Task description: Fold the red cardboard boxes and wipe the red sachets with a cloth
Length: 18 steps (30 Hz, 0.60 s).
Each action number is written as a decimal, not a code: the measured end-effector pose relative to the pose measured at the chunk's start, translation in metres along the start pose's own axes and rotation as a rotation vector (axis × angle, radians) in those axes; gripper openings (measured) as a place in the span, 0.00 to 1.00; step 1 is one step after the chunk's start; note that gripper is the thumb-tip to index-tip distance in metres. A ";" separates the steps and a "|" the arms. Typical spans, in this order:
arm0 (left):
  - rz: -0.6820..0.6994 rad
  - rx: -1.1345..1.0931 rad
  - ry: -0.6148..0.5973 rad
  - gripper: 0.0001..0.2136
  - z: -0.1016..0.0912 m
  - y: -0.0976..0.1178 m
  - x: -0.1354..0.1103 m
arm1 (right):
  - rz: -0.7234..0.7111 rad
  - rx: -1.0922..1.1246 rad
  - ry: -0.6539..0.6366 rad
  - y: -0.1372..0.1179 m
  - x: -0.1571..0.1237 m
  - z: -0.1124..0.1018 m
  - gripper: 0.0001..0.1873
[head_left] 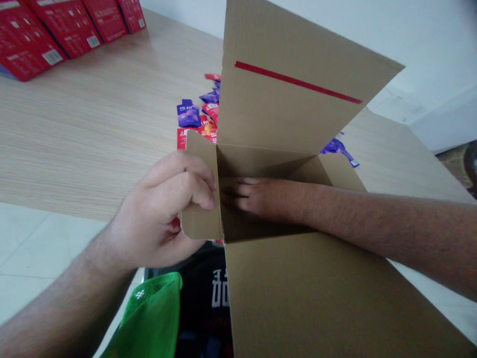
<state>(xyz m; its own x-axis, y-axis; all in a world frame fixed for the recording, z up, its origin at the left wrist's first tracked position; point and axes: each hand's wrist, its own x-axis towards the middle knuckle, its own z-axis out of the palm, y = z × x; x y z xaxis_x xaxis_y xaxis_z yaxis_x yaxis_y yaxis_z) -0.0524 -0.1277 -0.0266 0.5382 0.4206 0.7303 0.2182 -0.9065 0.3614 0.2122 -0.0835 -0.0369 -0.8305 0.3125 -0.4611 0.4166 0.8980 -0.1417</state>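
A brown cardboard box (238,164) stands with its flaps spread. Its tall back flap (290,119) carries a red strip (298,82) and leans upward, while the wide front flap (316,293) hangs toward me. My left hand (164,209) is closed on the left side flap (199,219), fingers over it and thumb below. Inside the box lies my right hand (266,199), palm down, its fingers stretched toward the left inner wall. The fingertips are in shadow, and I see nothing held there.
Purple sachets (189,113) and red sachets (211,110) lie on the wooden table (93,134) behind the box. More purple sachets (337,147) show at its right. Several red boxes (59,30) stand at the back left. A green mesh-edged item (149,318) is below my left hand.
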 end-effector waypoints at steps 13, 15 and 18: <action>0.008 0.044 0.014 0.06 0.004 -0.036 0.000 | 0.171 -0.016 -0.033 0.013 0.030 -0.008 0.39; -0.011 0.029 0.015 0.07 0.005 -0.036 -0.003 | 0.146 -0.004 -0.023 0.012 0.030 -0.008 0.41; -0.018 0.018 0.022 0.08 0.006 -0.037 -0.006 | 0.173 0.008 -0.021 0.009 0.028 -0.006 0.46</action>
<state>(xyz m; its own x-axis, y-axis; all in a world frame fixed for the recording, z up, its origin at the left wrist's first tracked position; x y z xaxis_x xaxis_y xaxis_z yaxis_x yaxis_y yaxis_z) -0.0583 -0.0973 -0.0477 0.5158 0.4370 0.7368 0.2420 -0.8994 0.3640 0.1907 -0.0644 -0.0453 -0.7382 0.4560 -0.4971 0.5558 0.8287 -0.0652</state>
